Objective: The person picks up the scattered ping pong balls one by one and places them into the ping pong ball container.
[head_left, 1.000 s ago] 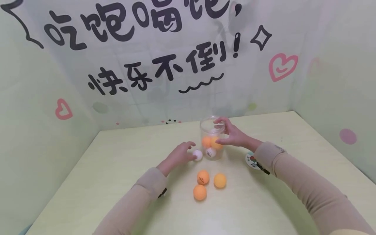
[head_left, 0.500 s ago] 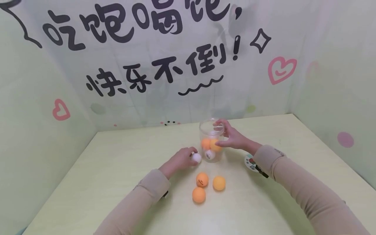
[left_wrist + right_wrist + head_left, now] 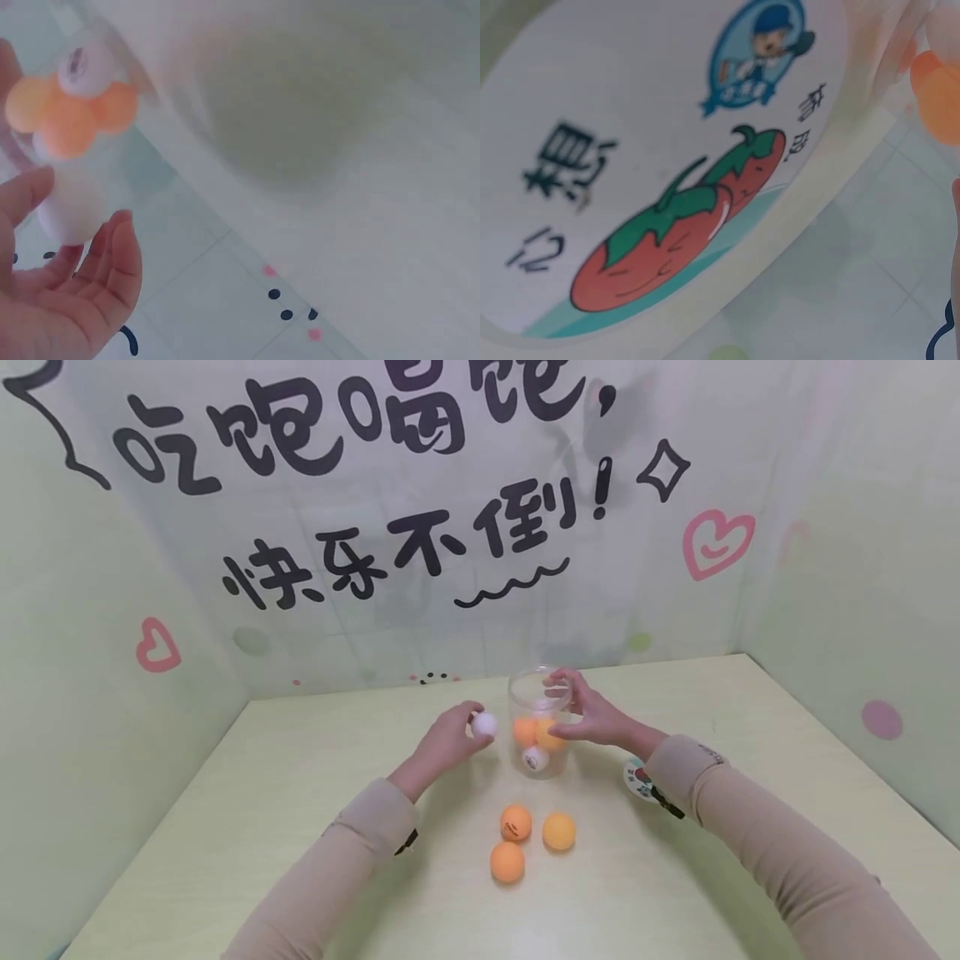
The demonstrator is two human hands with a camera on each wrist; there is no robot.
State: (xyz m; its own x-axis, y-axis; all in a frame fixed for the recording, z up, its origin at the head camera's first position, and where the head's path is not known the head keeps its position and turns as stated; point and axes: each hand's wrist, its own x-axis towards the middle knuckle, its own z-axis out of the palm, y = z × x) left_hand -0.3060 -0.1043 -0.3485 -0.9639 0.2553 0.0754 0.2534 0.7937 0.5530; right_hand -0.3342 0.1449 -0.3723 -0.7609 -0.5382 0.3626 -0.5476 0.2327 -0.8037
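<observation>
In the head view my left hand [image 3: 444, 742] pinches a white ping-pong ball [image 3: 485, 725] between thumb and fingers, above the table and just left of a clear jar [image 3: 517, 703]. The left wrist view shows the ball [image 3: 71, 210] between thumb and fingertips. The jar stands upright with orange and white balls inside, among them a white ball [image 3: 535, 759] at the bottom. My right hand [image 3: 596, 712] holds the jar's right side, thumb in front and fingers near the rim. In the right wrist view, only an edge of that hand shows.
In front of the jar lie two orange balls [image 3: 516, 822] [image 3: 507, 862] and a yellow-orange ball [image 3: 558, 832] on the pale table [image 3: 315, 802]. A round printed card [image 3: 638, 779] with cartoon tomatoes lies below the right wrist. A printed backdrop [image 3: 420, 627] stands behind the table.
My left hand has closed its fingers on the white ball and lifted it off the table, up and slightly left. My right hand stays on the jar.
</observation>
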